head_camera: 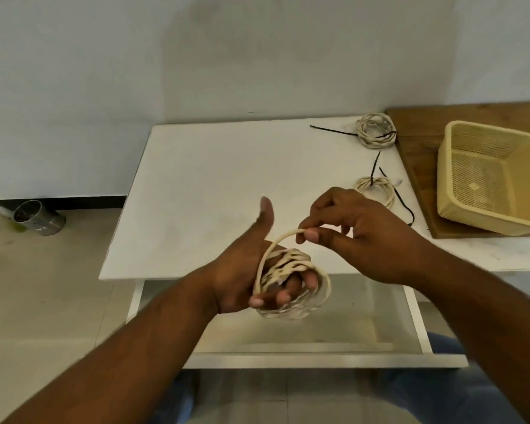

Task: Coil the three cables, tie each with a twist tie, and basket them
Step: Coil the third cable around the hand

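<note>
A white surface (227, 179) stands against a pale wall (196, 56) over a tiled floor (43, 286), with a shallow drawer (318, 332) pulled open below its near edge.

Above that drawer, the left hand (239, 276) is held palm-sideways with its thumb pointing up. Its fingers are curled, and a cream cable (291, 264) is wound around them in many loose turns that hang a little below the fingertips. One strand arcs up from this bundle to the right hand (358, 237), which pinches it between thumb and forefinger just above and to the right of the left hand.

Just beyond the right hand, and partly hidden by it, the nearer coil (377, 186) lies flat on the surface with a black twist tie (374, 166) around it, the ends sticking out. Farther back, near the wall, the farther coil (375, 130) lies with a long black tie (334, 130) trailing to its left.

To the right of both coils, a cream mesh basket (484, 221) sits on a wooden board (416, 142). On the floor at far left, by the wall, lies a metal can (40, 217).
</note>
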